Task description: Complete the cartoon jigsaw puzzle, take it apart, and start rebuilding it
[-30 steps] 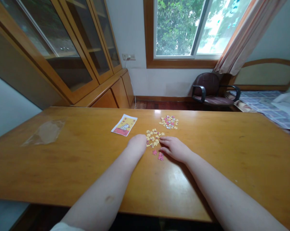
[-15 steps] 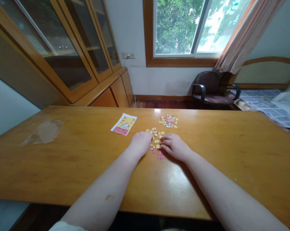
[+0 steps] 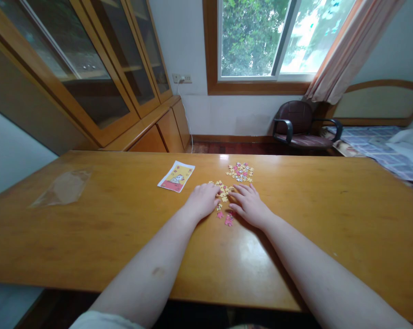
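Note:
Both my hands rest on a wooden table [image 3: 90, 228] over a small heap of yellow puzzle pieces [image 3: 224, 189]. My left hand [image 3: 203, 201] lies palm down on the heap's left side, fingers curled slightly onto the pieces. My right hand [image 3: 248, 203] lies flat on the right side with its fingers spread and stretched forward. A few pink pieces [image 3: 228, 220] sit between my wrists. A second heap of pink and yellow pieces [image 3: 240, 172] lies farther back. A printed picture card [image 3: 176, 177] lies to the left of the heaps.
A clear plastic bag [image 3: 63, 188] lies flat near the table's left edge. Glass-door wooden cabinets [image 3: 107, 82] stand at the left. A dark armchair [image 3: 300, 125] and a bed [image 3: 381, 146] stand beyond the table under the window.
Both hands have slid forward onto the yellow heap and closer together. The right hand's fingers have spread out and now cover part of the heap.

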`<state>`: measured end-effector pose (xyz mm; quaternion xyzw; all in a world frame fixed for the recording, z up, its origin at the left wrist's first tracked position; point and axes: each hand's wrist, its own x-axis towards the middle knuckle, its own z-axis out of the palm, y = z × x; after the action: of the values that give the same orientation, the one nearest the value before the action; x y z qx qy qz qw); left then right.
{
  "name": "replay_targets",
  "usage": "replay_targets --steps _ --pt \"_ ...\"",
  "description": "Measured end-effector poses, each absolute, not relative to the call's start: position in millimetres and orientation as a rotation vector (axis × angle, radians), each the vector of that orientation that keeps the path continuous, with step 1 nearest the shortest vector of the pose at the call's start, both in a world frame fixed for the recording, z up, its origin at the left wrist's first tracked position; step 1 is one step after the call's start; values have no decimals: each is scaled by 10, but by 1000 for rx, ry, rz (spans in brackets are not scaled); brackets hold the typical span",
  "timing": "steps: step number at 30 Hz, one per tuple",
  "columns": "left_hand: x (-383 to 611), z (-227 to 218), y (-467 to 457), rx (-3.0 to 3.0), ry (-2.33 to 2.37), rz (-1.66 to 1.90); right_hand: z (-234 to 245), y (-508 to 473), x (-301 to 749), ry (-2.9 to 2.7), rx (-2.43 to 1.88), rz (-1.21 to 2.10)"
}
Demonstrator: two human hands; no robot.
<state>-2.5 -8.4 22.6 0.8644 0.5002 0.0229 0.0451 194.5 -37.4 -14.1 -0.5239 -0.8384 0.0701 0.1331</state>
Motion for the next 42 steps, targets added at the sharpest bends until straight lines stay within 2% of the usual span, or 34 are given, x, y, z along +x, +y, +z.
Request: replay_targets --steps 3,10,13,19,27,35,42 --pt "-16 208 -91 2652 1459 68 -133 -367 1938 -2392 -1541 207" --pt "-81 115 14 2517 1743 142 -152 -363 1940 -2378 -1540 229" --pt "-69 123 -17 2605 1521 209 -165 -352 1953 -2340 -1597 211" --pt "5 139 -77 2752 1083 98 -150 -358 1957 -2372 -1663 228" --pt "-74 140 -7 2719 1399 101 -177 -348 1948 -2362 -1737 168" --pt "5 -81 -46 2676 1261 -94 -115 -373 1948 -2398 -1697 163" --pt "-86 217 -52 2522 1825 -11 0 -405 1946 -2386 -1577 176"
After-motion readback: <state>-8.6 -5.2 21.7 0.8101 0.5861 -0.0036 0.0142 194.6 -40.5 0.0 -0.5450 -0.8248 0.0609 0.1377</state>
